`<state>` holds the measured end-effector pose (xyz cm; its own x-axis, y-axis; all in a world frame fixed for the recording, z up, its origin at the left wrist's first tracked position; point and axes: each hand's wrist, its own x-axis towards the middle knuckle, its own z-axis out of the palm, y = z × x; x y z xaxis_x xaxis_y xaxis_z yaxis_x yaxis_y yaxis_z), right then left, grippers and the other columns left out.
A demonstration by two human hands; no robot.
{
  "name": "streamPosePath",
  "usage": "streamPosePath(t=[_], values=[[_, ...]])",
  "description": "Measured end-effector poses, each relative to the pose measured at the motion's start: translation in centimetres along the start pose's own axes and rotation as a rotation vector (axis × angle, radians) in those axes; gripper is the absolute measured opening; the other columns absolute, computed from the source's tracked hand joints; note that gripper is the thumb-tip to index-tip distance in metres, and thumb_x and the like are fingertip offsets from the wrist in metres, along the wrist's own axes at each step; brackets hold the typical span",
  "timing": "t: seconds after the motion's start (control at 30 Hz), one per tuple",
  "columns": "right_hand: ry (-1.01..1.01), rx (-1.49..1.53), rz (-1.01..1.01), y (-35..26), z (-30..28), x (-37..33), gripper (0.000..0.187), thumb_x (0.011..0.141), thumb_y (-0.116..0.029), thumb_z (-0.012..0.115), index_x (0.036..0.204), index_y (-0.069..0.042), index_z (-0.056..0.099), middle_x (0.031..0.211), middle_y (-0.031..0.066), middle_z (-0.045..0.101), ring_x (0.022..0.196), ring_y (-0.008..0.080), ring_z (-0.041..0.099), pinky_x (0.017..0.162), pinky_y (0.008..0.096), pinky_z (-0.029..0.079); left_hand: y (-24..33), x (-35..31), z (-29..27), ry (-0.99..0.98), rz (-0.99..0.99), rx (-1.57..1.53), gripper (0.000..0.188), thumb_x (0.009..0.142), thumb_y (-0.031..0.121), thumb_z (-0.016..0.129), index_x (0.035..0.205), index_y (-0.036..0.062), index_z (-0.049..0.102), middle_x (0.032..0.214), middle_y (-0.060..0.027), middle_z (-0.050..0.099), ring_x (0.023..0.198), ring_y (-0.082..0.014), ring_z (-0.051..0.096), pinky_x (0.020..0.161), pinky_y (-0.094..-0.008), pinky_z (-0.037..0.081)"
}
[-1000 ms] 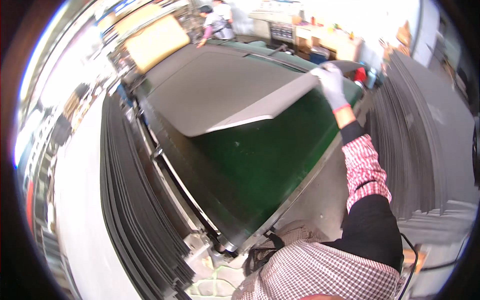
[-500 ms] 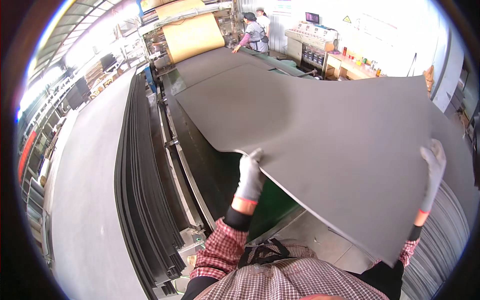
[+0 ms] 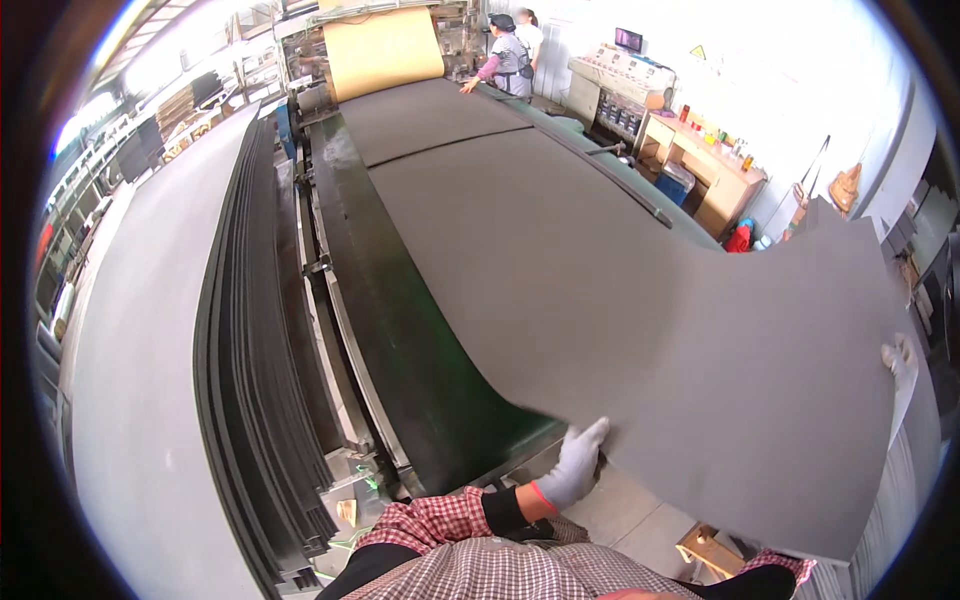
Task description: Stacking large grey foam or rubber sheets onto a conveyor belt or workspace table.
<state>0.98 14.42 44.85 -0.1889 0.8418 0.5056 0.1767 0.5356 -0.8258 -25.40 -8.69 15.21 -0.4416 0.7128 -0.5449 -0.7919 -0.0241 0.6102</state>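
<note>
A large flexible dark-grey sheet (image 3: 600, 290) lies partly on the green conveyor belt (image 3: 430, 400), and its near right part is lifted and bent over the belt's end. My left hand (image 3: 575, 465), in a pale grey glove, grips the sheet's near left edge, thumb on top and fingers underneath. At the far right, my gloved right hand (image 3: 900, 365) is closed on the sheet's opposite edge; part of it is hidden by the sheet. Behind a narrow gap, a second grey sheet (image 3: 430, 115) lies on the belt under a yellow sheet (image 3: 385, 55) at the machine.
To the left stands a tall stack of grey sheets (image 3: 150, 350) with dark layered edges. More stacked sheets (image 3: 900, 500) rise at the right. A co-worker (image 3: 510, 60) stands beside the machine's far end. A control console (image 3: 620, 85) and wooden desk (image 3: 700, 165) line the right wall.
Both hands have moved nearer and to the right, drawing the sheet along. More of it now lies flat on the belt, and a gap shows between it and the sheet behind.
</note>
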Motion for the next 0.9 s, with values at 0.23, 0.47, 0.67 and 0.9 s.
streamPosePath(t=[0.23, 0.47, 0.67, 0.9], values=[[-0.162, -0.171, 0.100, 4.5, -2.4, 2.2, 0.025, 0.075, -0.013, 0.054, 0.095, 0.002, 0.053, 0.083, 0.0034, 0.049, 0.076, 0.0098, 0.045, 0.070, 0.0229, 0.037, -0.6, 5.8, 1.0, 0.005, -0.104, -0.053, 0.020, 0.087, 0.023, 0.060, 0.091, 0.0059, 0.052, 0.074, -0.0036, 0.057, 0.059, -0.0126, 0.054, 0.049, -0.0271, 0.042], [0.016, 0.046, 0.034, 6.3, 5.7, -1.5, 0.024, 0.073, -0.012, 0.054, 0.091, 0.004, 0.051, 0.083, 0.0034, 0.048, 0.074, 0.0095, 0.045, 0.070, 0.0228, 0.038, 3.7, 5.5, -0.5, -0.156, 0.303, -0.164, 0.026, 0.089, 0.011, 0.054, 0.111, -0.0003, 0.046, 0.102, -0.0097, 0.057, 0.083, -0.0179, 0.061, 0.075, -0.0320, 0.053], [-0.038, 0.108, 0.074, 12.2, 10.2, -2.3, 0.012, 0.074, -0.006, 0.055, 0.083, 0.001, 0.052, 0.075, -0.0012, 0.047, 0.069, 0.0062, 0.042, 0.064, 0.0212, 0.037, 1.8, 13.2, -6.9, 0.043, 0.222, -0.071, 0.021, 0.088, 0.010, 0.055, 0.106, 0.0008, 0.049, 0.094, -0.0095, 0.058, 0.079, -0.0198, 0.061, 0.071, -0.0352, 0.055], [-0.042, 0.136, 0.134, 18.9, 13.3, -5.9, 0.007, 0.077, -0.003, 0.054, 0.077, -0.002, 0.047, 0.074, -0.0040, 0.041, 0.068, 0.0057, 0.037, 0.060, 0.0212, 0.034, -2.7, 17.1, -13.4, 0.031, -0.200, -0.340, 0.021, 0.088, 0.013, 0.055, 0.104, 0.0011, 0.053, 0.100, -0.0148, 0.060, 0.086, -0.0253, 0.062, 0.077, -0.0396, 0.053]])
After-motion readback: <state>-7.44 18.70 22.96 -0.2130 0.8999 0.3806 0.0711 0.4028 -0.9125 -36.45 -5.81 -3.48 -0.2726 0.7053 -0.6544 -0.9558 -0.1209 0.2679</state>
